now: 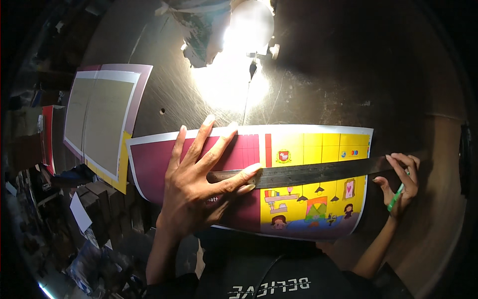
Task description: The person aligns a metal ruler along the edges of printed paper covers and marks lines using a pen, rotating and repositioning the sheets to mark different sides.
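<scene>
A printed sheet (308, 149), maroon on its left part and yellow with drawn figures on its right, lies across the table in front of me. Over it, running left to right, is a long dark metal ruler (313, 174). My left hand (196, 182) is spread open on the maroon part, its thumb pressing the ruler near the left end. At the ruler's right end, just past the sheet's edge, my right hand (404, 182) rests its fingertips on the metal. A slim green pen (396, 198) is held in that same hand.
A bright lamp (256, 27) shines on the dark tabletop (318, 94) beyond the sheet. To the left lies a cover with a grey board (107, 117) on it. Stacks of dark blocks or books (97, 202) stand at the lower left.
</scene>
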Demonstrator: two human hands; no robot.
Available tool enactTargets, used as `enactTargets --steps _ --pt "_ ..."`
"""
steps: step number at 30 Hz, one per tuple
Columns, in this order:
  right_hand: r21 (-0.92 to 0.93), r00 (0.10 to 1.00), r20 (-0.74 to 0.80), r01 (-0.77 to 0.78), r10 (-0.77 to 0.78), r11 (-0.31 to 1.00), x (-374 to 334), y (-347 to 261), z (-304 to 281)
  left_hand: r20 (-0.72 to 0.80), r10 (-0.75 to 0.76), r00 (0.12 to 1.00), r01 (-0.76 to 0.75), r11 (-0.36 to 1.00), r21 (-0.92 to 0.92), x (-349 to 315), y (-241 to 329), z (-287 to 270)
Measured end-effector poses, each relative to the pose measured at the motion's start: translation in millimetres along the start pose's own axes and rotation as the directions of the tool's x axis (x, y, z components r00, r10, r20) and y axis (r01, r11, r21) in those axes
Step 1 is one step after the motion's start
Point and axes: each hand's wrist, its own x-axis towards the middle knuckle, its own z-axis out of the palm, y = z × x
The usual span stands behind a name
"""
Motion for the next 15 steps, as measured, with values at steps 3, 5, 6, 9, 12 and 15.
enactTargets --steps 3,5,6,9,12,15 --pt "-0.052 1.000 -0.002 -0.009 0.009 0.999 -7.8 5.4 1.0 -0.033 -0.023 0.999 0.022 0.999 -0.029 -3.2 -3.8 2.7" --pt "-0.052 1.000 -0.013 -0.013 0.012 0.999 -4.6 2.5 0.7 -0.048 -0.045 0.998 0.042 0.998 -0.047 -5.0 -3.0 2.6" --pt "-0.059 0.999 -0.028 -0.021 0.020 0.998 -3.2 0.5 1.3 -0.033 -0.031 0.999 0.030 0.999 -0.036 -2.5 0.1 0.9" --pt "-0.041 0.999 -0.040 0.020 -0.022 0.999 -1.1 3.1 6.8 -0.016 -0.019 1.000 0.018 0.999 -0.040 0.1 1.6 0.1" --pt "-0.069 0.998 -0.026 0.050 -0.051 0.996 -7.0 15.7 7.9 -0.008 0.007 1.000 -0.007 0.999 -0.033 -2.1 -1.9 1.4" --pt "-0.103 0.998 -0.030 0.047 -0.051 0.994 -7.2 15.8 8.3 0.011 0.019 1.000 -0.019 1.000 -0.017 -2.9 -2.1 0.3"
